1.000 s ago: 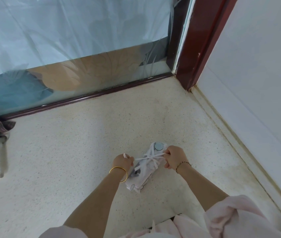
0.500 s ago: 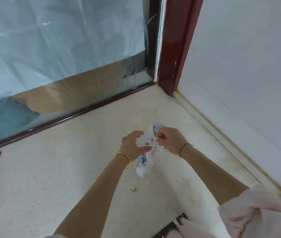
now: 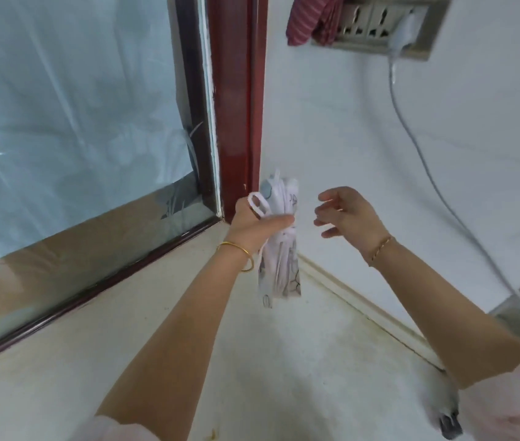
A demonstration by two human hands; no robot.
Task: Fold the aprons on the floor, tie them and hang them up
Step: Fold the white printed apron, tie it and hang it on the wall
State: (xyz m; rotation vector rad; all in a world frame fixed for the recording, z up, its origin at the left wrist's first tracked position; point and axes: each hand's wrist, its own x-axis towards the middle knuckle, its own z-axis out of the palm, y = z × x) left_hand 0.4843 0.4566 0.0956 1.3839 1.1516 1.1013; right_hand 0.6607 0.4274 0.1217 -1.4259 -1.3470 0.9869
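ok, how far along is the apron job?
Done: the apron is folded into a narrow bundle with white straps wound round it. In hand: the left hand grips it above the floor; the right hand is open beside it, not touching. Left: hanging it up; a striped cloth hangs high on the wall by the sockets.

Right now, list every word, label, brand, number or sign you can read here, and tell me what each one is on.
No text can be read in this view.
The folded apron gripped in the left hand bears only a drawn pattern, no letters.
The socket panel shows no legible marking; anything printed there is too small to tell.
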